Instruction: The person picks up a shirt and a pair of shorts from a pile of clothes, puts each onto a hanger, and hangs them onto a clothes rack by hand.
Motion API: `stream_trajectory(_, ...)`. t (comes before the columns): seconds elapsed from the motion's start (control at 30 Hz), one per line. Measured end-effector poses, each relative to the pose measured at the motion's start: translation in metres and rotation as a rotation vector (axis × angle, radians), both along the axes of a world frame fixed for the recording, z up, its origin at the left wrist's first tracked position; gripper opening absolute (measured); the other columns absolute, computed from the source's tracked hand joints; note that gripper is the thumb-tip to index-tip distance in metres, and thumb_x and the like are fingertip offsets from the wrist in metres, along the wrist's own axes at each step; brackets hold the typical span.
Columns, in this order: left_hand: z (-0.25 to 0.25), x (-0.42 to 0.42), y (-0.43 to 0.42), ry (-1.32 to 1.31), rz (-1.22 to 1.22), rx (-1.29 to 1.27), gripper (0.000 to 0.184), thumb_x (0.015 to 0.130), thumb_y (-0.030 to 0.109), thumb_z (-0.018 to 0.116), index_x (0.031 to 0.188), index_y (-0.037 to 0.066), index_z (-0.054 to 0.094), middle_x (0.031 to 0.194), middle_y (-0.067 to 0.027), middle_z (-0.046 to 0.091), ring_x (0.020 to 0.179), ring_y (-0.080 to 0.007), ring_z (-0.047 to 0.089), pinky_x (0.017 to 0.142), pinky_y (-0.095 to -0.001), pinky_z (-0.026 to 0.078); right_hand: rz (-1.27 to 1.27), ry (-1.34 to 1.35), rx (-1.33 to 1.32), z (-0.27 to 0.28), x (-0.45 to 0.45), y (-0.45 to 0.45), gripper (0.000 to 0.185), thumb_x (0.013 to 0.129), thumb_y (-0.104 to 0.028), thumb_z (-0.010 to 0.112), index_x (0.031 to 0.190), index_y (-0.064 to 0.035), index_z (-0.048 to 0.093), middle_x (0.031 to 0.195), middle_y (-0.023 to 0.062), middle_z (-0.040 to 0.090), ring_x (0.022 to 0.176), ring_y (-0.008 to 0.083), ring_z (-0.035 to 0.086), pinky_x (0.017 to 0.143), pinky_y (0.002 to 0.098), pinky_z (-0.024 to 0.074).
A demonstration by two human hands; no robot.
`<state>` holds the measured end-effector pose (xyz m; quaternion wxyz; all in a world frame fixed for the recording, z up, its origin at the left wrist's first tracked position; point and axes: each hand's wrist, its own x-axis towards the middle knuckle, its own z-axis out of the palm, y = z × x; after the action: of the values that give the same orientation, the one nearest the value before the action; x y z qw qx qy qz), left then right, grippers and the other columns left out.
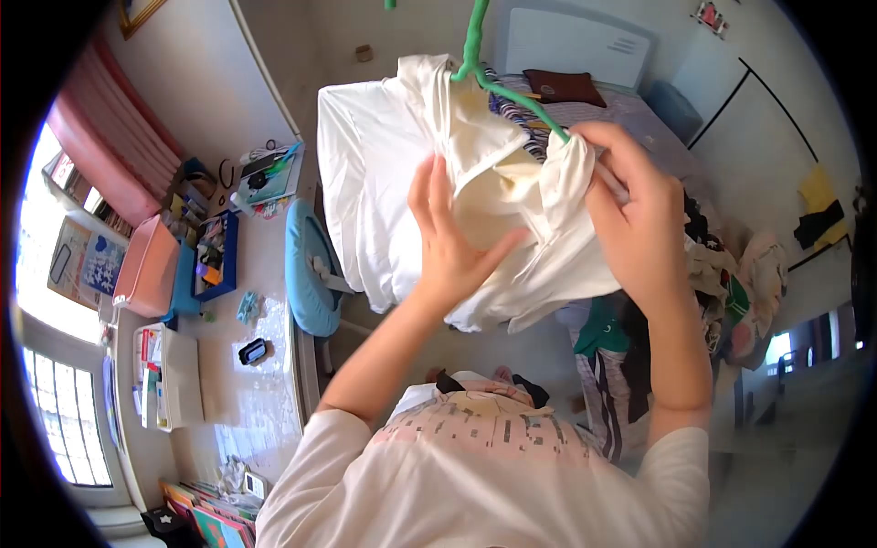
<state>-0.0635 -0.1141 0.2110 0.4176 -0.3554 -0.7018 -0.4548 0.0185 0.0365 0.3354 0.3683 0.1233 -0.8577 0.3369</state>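
A white shirt point(375, 183) hangs in front of me on a green hanger point(516, 96), its cloth bunched and creased around the neck opening. My right hand point(635, 196) pinches the shirt's fabric at the lower right end of the hanger, fingers and thumb closed on it. Against the front of the shirt, my left hand point(457, 242) has its fingers stretched out and its thumb apart, near the collar. The other arm of the hanger is hidden under the cloth.
To the left stands a desk point(242, 384) with a blue tray point(219, 256), a pink bin point(146, 269) and a white organizer point(174, 379). A blue chair point(311, 269) is beside it. Behind the shirt is a bed point(649, 128); piled clothes point(749, 283) lie at right.
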Motion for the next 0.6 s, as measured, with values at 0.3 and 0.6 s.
stream_trajectory(0.3, -0.063, -0.005, 0.001, -0.053, -0.269, 0.062, 0.027, 0.059, -0.011, 0.052, 0.085, -0.003, 0.055, 0.084, -0.0163, 0.053, 0.076, -0.0356, 0.051, 0.078, -0.0469, 0.042, -0.100, -0.171, -0.178, -0.014, 0.023, 0.027, 0.028, 0.090, 0.005, 0.049, 0.118, 0.0024, 0.055, 0.099, 0.0095, 0.065, 0.088, 0.0082, 0.059, 0.078, 0.0236, 0.0464)
stream_trajectory(0.6, -0.128, 0.044, 0.042, -0.371, -0.439, 0.105, 0.091, 0.062, 0.029, 0.083, 0.131, 0.001, 0.031, 0.127, -0.0211, 0.039, 0.119, -0.0373, 0.039, 0.102, -0.0476, 0.031, -0.023, -0.359, -0.628, -0.050, 0.063, 0.017, 0.018, 0.091, 0.000, 0.055, 0.108, 0.0039, 0.057, 0.093, 0.0043, 0.065, 0.084, 0.0059, 0.058, 0.076, 0.0210, 0.0467)
